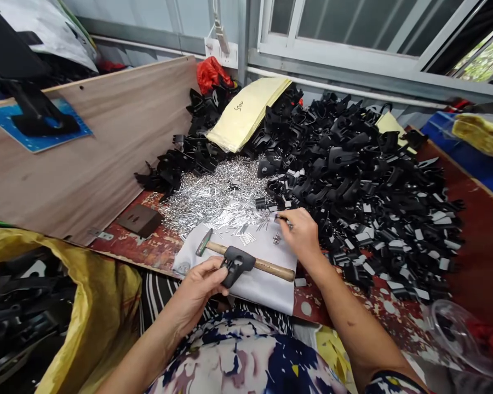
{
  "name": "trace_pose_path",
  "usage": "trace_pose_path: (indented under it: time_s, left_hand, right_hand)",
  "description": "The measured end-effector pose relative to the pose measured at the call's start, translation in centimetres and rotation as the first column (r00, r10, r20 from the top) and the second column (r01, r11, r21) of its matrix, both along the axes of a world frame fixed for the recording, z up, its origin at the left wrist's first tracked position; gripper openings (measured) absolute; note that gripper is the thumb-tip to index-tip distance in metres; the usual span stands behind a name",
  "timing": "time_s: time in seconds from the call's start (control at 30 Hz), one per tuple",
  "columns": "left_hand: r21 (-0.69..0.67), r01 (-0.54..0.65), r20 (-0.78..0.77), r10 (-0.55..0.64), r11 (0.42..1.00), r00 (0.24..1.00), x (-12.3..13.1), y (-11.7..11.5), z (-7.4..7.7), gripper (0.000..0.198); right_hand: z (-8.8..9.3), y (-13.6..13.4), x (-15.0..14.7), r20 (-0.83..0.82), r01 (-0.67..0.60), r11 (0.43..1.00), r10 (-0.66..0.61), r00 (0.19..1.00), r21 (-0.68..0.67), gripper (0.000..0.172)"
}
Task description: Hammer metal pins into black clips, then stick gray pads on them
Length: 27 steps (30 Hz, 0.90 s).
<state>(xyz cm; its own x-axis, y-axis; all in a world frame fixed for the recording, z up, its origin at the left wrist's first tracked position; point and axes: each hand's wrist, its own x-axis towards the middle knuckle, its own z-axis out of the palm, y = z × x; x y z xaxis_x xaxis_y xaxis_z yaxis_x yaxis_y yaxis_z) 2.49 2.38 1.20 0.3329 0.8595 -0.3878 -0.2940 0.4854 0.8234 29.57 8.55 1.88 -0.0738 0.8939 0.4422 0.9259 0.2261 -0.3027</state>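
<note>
My left hand (201, 285) grips a black plastic clip part (241, 262) with an oval hole, held over the white cloth (273, 298). Behind that part lies a hammer (275, 270), its wooden handle pointing right and its metal head to the left. My right hand (303, 234) is closed in a pinch at the cloth's far right edge, with a small black piece (282, 219) at the fingertips. Just left of it spreads a heap of thin silver metal pins (217, 191). A little cluster of tiny metal bits (276, 238) sits below those fingers.
A large pile of black plastic parts (340, 161) covers the table's back and right. Yellow paper sheets (248, 112) lie on it. A brown block (139, 220) stands left, near a wooden board (119, 131). A yellow sack (102, 290) of black parts is at lower left.
</note>
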Motion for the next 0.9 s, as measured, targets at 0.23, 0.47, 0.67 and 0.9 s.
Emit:
trace_pose_path:
  time_s: [0.23, 0.47, 0.67, 0.9]
  left_hand:
    - [0.05, -0.032, 0.085, 0.028, 0.998, 0.996, 3.4, 0.4, 0.3, 0.029]
    - [0.027, -0.074, 0.114, 0.071, 0.997, 0.991, 3.6, 0.2, 0.5, 0.029]
    - [0.03, -0.068, 0.111, 0.065, 0.997, 0.992, 3.2, 0.2, 0.5, 0.029]
    - [0.138, -0.073, -0.051, 0.081, 0.988, 0.995, 2.0, 0.2, -0.4, 0.029]
  right_hand:
    - [-0.6, -5.0, -6.5, -0.284, -0.278, 0.946, 0.316, 0.905, 0.165, 0.026]
    - [-2.1, -5.1, -7.5, -0.598, -0.205, 0.973, 0.227, 0.768, 0.106, 0.025]
    - [-2.0, -5.7, -8.0, -0.56, -0.198, 0.966, 0.256, 0.788, 0.164, 0.024]
    - [-1.9, -7.5, -9.0, -0.612, -0.331, 0.939, 0.319, 0.724, 0.097, 0.032]
